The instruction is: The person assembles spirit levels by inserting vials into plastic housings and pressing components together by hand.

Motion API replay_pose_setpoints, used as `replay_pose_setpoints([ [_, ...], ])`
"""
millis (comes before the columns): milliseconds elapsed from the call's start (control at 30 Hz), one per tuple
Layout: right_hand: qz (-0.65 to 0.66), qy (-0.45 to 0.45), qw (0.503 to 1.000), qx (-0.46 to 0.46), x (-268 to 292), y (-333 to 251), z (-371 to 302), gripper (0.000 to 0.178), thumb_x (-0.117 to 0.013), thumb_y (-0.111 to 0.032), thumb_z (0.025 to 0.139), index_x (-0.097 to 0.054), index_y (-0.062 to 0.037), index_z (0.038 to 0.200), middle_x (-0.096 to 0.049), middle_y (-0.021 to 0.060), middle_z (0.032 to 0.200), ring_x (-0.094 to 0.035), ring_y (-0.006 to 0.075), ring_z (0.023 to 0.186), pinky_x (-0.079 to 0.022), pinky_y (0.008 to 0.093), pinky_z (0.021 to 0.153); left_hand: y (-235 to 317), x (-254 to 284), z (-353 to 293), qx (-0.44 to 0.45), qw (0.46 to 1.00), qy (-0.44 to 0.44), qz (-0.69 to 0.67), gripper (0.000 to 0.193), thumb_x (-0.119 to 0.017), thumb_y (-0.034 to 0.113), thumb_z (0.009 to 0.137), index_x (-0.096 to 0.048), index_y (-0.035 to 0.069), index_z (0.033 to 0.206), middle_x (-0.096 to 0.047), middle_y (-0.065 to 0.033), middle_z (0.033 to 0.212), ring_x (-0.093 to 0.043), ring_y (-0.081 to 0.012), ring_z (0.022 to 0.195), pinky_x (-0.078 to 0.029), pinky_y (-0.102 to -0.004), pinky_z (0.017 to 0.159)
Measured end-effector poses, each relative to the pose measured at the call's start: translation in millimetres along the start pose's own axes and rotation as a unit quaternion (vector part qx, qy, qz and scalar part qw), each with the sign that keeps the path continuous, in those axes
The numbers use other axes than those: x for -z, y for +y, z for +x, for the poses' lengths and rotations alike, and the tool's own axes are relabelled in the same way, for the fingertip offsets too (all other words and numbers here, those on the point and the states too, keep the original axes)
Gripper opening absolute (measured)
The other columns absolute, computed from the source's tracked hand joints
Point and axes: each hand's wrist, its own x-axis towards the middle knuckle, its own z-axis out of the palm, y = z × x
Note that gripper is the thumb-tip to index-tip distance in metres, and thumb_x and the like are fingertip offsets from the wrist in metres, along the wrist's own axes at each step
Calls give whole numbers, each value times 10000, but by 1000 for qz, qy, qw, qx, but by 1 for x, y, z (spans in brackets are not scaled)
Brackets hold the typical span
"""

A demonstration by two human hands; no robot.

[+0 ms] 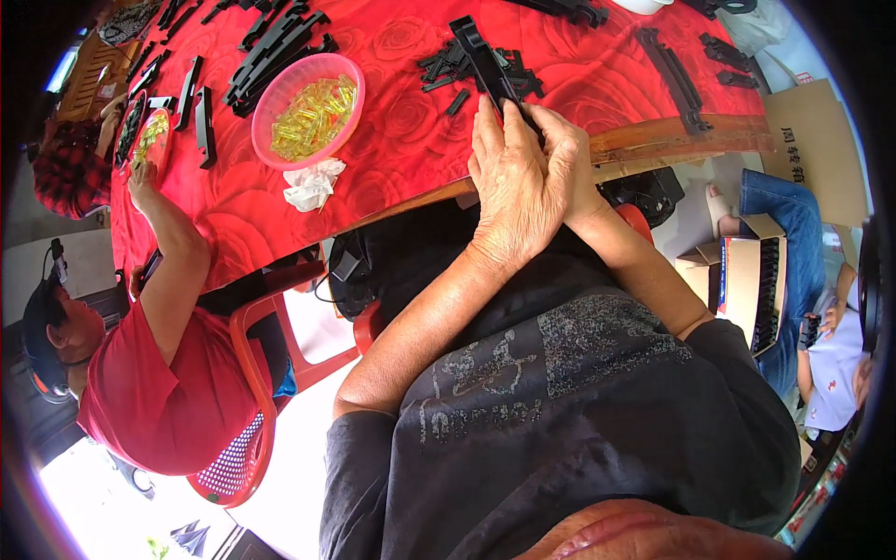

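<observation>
A long, narrow black plastic piece (478,58) is held tilted over the table's near edge, its far end pointing away from me. My left hand (510,177) lies over its near end with the fingers pressed together along it. Close against it, my right hand (566,157) is closed round the same end, and its fingers are mostly hidden. Just past my fingertips, a loose heap of small black strips (453,67) lies on the red cloth. To the left stands a pink bowl (260,140) filled with clear yellow vials (313,121).
A crumpled white tissue (313,184) lies beside the bowl. Long black pieces (271,61) are piled behind it, with more (674,79) at the right. A co-worker in red (177,392) reaches over the table at my left. Cardboard boxes (747,271) stand at the right.
</observation>
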Motion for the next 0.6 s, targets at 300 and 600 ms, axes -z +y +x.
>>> replay_pose_setpoints([
  [300, -2, 4, 1000, -21, -2, 5, -2, 229, -569, -161, 915, -645, 36, 1004, -671, 225, 860, -679, 387, 805, -535, 412, 680, -2, 2, -1, -2, 1000, -8, -25, 779, -570, 421, 929, -320, -133, 1416, -235, -402, 1467, -283, -519, 1364, -264, -569, 1104],
  [600, -19, 16, 997, -67, 4, -5, 3, 169, -574, -140, 916, -628, 20, 903, -619, 230, 732, -653, 399, 719, -485, 429, 610, -10, 8, 13, 15, 974, 89, -210, 651, -562, 237, 965, -268, -135, 1412, -323, -389, 1405, -401, -493, 1299, -358, -482, 1083],
])
